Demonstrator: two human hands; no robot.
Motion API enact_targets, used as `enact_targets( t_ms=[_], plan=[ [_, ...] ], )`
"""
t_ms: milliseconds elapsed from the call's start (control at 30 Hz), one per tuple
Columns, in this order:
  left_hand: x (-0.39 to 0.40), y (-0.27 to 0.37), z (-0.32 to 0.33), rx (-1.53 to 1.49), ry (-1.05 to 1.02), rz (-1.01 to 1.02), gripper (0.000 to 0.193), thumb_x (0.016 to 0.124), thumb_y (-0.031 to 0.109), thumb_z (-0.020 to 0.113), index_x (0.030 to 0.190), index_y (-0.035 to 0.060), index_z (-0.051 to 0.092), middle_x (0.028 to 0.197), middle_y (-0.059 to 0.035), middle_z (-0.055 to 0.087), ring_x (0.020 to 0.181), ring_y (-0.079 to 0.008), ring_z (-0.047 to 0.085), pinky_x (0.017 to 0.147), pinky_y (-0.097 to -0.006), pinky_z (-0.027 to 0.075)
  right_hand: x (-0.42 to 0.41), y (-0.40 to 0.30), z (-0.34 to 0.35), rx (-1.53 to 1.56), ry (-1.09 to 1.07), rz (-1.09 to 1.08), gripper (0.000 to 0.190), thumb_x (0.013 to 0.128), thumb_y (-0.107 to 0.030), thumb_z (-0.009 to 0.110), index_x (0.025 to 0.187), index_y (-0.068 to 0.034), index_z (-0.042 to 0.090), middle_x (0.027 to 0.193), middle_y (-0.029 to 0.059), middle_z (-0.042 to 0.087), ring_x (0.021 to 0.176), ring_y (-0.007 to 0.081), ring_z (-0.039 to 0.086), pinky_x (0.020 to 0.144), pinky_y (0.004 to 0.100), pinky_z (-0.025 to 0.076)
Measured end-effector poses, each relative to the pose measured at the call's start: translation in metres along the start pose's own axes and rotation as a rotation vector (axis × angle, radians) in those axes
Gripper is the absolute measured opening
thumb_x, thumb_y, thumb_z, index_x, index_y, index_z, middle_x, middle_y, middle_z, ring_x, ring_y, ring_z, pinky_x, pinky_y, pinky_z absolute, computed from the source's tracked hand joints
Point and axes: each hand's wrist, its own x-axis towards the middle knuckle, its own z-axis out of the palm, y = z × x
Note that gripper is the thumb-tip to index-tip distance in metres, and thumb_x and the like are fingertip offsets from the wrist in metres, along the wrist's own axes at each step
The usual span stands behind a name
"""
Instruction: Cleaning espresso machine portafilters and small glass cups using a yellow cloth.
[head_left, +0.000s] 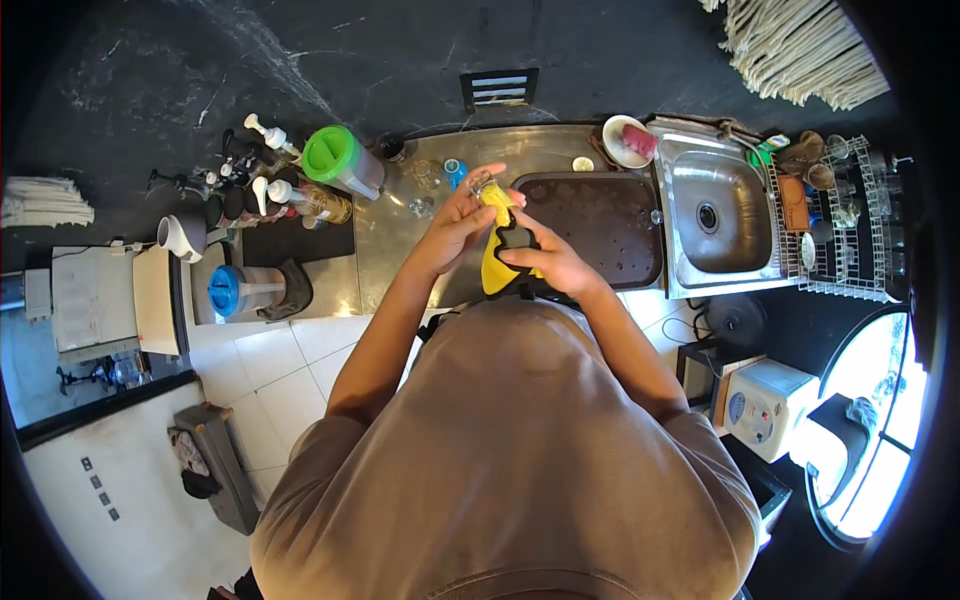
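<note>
My left hand (457, 225) holds a small clear glass (484, 189) above the steel counter, its fingers around the side. My right hand (551, 255) grips a yellow cloth with a black edge and a grey part (495, 266); one end of the cloth reaches to the glass, and the rest hangs down near my shirt. The brown tray (592, 225) lies beside my right hand, with water drops on it and a small clear glass piece (649, 218) near its right end. Left of my hands, a blue item (454, 172) and a glass jar (427, 174) stand on the counter.
The steel sink (720, 202) is at the right, beside a wire dish rack (847, 217) with glassware. A white bowl (628, 141) with a red sponge stands behind the tray. At left are a green-lidded pitcher (331, 153), pump bottles (281, 191) and a blue-lidded pitcher (225, 291).
</note>
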Motion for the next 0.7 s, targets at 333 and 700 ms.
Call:
enact_targets(
  t_ms=[333,700],
  plan=[
    [0.007,-0.006,0.026,-0.161,0.721,-0.054,0.038,0.100,0.045,0.061,0.083,0.0116,0.057,0.070,-0.0025,0.061,0.095,-0.0219,0.070,0.090,-0.0337,0.050,-0.001,0.011,0.008,-1.202,-0.128,-0.279,0.051,0.086,-0.015,0.064,0.134,-0.004,0.051,0.105,0.0217,0.067,0.094,0.0376,0.066,0.080,0.0458,0.052],
    [-0.002,-0.032,-0.012,0.301,0.342,-0.020,0.033,0.103,0.041,0.054,0.099,0.0079,0.057,0.068,-0.0004,0.056,0.081,-0.0129,0.063,0.082,-0.0343,0.049,-0.007,0.044,-0.030,-0.015,-0.032,0.163,0.060,0.085,-0.023,0.065,0.138,0.002,0.051,0.105,0.0140,0.069,0.092,0.0260,0.066,0.082,0.0380,0.051]
  ],
)
